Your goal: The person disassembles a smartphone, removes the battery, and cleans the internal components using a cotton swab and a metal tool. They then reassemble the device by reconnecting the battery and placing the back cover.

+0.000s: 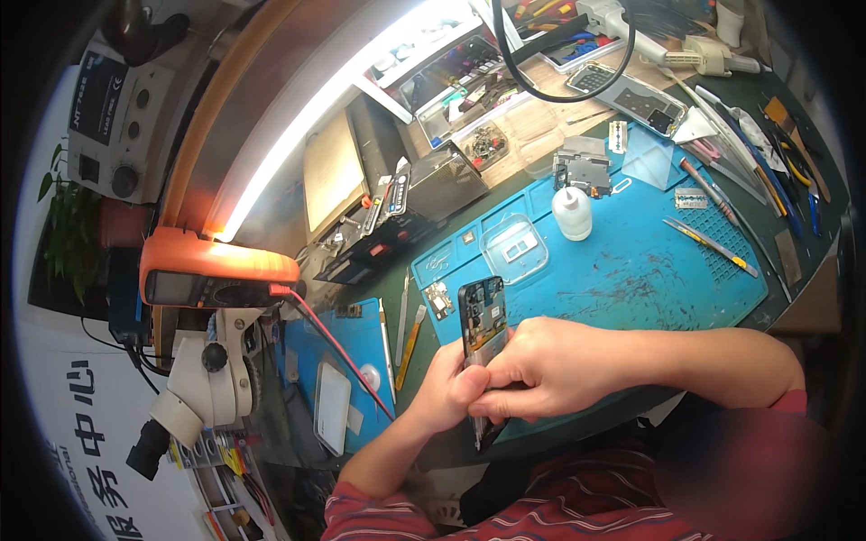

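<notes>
An opened dark smartphone [484,308] with its inner boards showing is held upright, slightly tilted, above the front of the blue repair mat [586,284]. My left hand [448,386] is closed round its lower left side, thumb at the front. My right hand [550,365] grips the lower part from the right, with curled fingers and thumb over it; whatever lies under them is hidden. Just behind the phone are a small board [438,299] and a clear lidded box [512,243]; a white dropper bottle [571,216] stands farther back on the mat.
An orange multimeter [216,270] with a red lead and a white microscope [203,388] are at left. A second blue mat [307,347] holds a white phone [332,406]. Tweezers [708,243], tools, a phone housing [622,95] and parts trays line the back and right, below a looped black cable [564,97].
</notes>
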